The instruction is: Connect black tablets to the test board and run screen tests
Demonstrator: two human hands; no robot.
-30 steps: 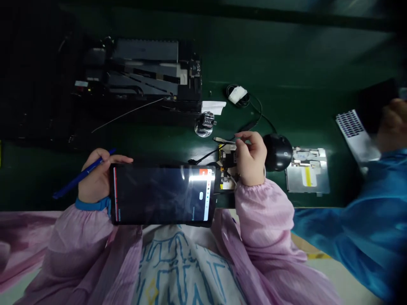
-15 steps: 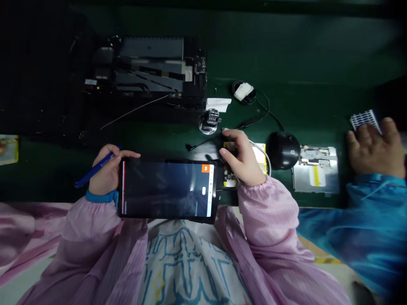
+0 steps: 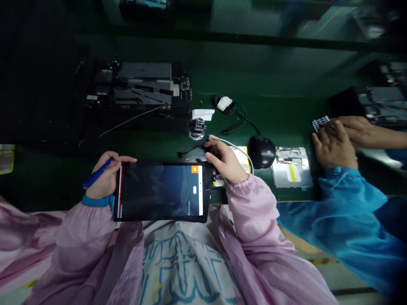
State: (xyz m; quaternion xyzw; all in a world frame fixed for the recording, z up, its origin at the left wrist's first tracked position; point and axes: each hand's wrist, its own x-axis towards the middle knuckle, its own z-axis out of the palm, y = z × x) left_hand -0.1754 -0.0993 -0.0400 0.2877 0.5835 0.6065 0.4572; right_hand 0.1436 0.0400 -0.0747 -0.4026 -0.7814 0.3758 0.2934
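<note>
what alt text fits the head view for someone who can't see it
A person in pink sleeves holds a dark tablet at a green bench edge, left hand gripping a blue pen, right hand on a circuit board beside it.

Both arms were held forward over the counter's near edge and bent inward at the elbows. The left hand (image 3: 103, 180) was curled into a loose fist, its thumb stretched out to the right. The right hand (image 3: 224, 161) was laid palm down, fingers bent forward and slightly spread; its grip could not be made out.
</note>
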